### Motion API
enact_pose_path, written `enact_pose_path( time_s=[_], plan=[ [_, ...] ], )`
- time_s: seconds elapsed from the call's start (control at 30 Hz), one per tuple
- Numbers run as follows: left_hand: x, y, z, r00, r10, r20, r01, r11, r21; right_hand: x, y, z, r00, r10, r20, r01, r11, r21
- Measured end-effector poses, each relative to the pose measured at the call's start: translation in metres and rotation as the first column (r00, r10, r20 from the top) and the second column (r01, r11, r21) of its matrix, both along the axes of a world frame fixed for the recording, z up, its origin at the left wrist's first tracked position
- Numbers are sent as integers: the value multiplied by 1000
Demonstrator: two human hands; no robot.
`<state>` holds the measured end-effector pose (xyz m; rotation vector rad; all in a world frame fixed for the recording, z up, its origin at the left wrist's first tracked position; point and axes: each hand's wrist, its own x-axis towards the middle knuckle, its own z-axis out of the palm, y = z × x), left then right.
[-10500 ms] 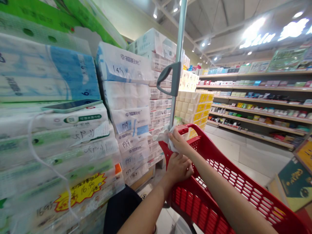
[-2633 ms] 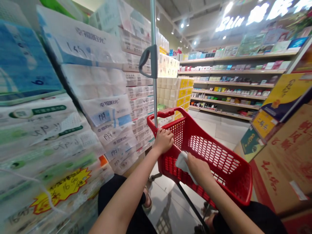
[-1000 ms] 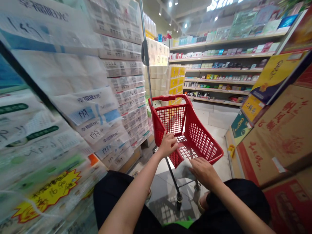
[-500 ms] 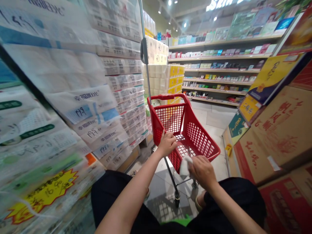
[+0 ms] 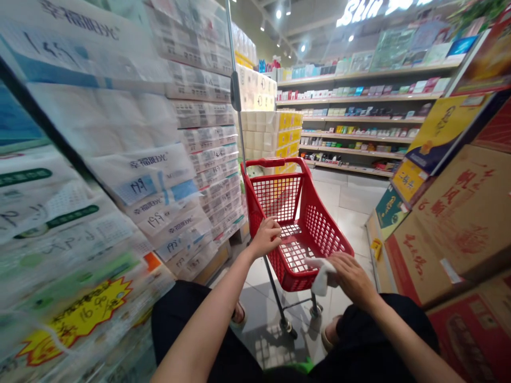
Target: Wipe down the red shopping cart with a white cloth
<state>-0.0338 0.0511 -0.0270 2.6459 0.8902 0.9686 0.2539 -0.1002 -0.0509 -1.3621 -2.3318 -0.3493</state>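
Note:
A small red shopping cart [image 5: 275,197] with a perforated plastic basket stands before me, tilted toward the left in view. My left hand [image 5: 266,238] grips the basket's left rim, its fingers curled over the edge. In my right hand [image 5: 351,275] is a white cloth [image 5: 322,275], pressed near the front right corner of the rim. Part of the cloth hangs outside the basket. Through the holes of the basket the floor shows.
Wrapped tissue packs [image 5: 155,165] are stacked high on the left. Cardboard boxes [image 5: 463,213] stand close on the right. Behind the cart, shelves [image 5: 359,98] hold many small goods. A thin metal pole [image 5: 235,90] rises beside the cart. My knees flank the cart.
My right hand has moved right along the basket's rim with the cloth. My left hand has shifted slightly left, and the cart has turned a little.

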Motion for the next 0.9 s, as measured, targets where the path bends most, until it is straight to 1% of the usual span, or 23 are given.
enact_pose_path(
  time_s=[0.07,0.13,0.17,0.23,0.3,0.43,0.53,0.6,0.67,0.7,0.77,0.83,0.9],
  plan=[
    [-3,0,1,1000,-9,-11,9,1000,-7,34,5,2,996,-78,41,78,997,1],
    [-5,1,0,1000,-14,-14,14,1000,-2,52,11,4,994,-56,92,57,998,-6],
    [-5,2,0,1000,-11,-13,11,1000,3,55,13,4,994,-52,100,53,999,0],
    [-5,5,-1,1000,1,-18,-1,1000,13,47,14,1,993,-86,76,83,996,39],
    [-4,7,-1,999,18,-42,-17,1000,14,28,13,-5,989,-144,29,141,987,75],
    [-4,8,3,986,87,-145,-93,995,-38,-8,7,-16,983,-182,-3,182,980,75],
    [-5,6,2,970,171,-172,-182,982,-49,-21,6,-13,981,-193,10,192,980,49],
    [-5,5,-2,957,260,-130,-269,961,-62,-26,7,-9,982,-189,26,188,982,34],
    [-6,3,-8,944,320,-75,-327,937,-121,-30,7,-5,984,-173,35,172,984,38],
    [-7,3,-10,945,322,-54,-327,932,-157,-32,6,-4,987,-158,38,156,987,47],
    [-10,2,-12,960,277,-34,-278,938,-209,-36,4,-4,991,-122,48,119,990,72],
    [-15,3,-11,974,222,-46,-226,948,-226,-40,1,-5,994,-95,62,88,991,99],
    [-20,4,-7,973,214,-87,-228,947,-226,-46,-2,-7,994,-90,70,81,989,126]
  ],
)
